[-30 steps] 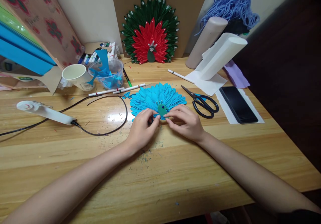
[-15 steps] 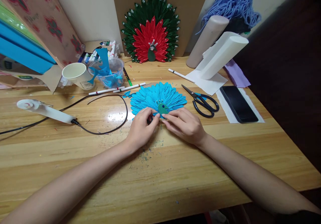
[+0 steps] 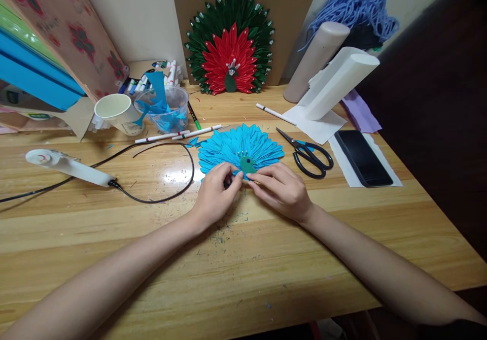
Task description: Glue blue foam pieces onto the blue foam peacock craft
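A blue paper peacock (image 3: 232, 147) lies fanned out on the table, with a green body (image 3: 247, 166), a dark blue eye and a small pin-like crown. At its lower edge my left hand (image 3: 216, 190) pinches a small blue paper piece (image 3: 244, 176) between thumb and forefinger. From the other side my right hand (image 3: 285, 190) has its fingertips closed on the same piece's right end, just below the green body. Fingers cover much of this piece, so its shape is partly hidden. Black-handled scissors (image 3: 306, 152) lie to the right of the peacock.
Left of my hands lies a white glue gun (image 3: 70, 168) with a looping black cord. Behind stand a paper cup (image 3: 117, 114), a plastic tub (image 3: 169, 109) of blue scraps and a red-green peacock (image 3: 230, 51). White rolls (image 3: 340, 89) and a phone (image 3: 363, 157) are at right.
Between the two frames the right fingertips shift slightly at the blue piece, and a little more of it shows. The view moves a touch; the other things stay put.
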Demonstrator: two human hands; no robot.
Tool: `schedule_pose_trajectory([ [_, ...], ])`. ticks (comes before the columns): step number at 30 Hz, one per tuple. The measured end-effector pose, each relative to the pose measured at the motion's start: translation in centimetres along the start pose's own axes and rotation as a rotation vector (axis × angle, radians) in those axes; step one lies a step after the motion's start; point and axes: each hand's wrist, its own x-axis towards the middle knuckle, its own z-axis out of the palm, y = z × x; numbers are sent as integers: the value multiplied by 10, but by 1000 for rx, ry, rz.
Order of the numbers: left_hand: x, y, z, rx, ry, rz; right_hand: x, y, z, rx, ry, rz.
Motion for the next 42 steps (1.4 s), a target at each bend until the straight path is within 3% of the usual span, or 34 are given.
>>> schedule_pose_trajectory([
  [17,1,1,0,-9,0,6,5,-6,3,126,41,174],
  [42,1,1,0,-6,9,17,7,-5,6,195,63,246],
])
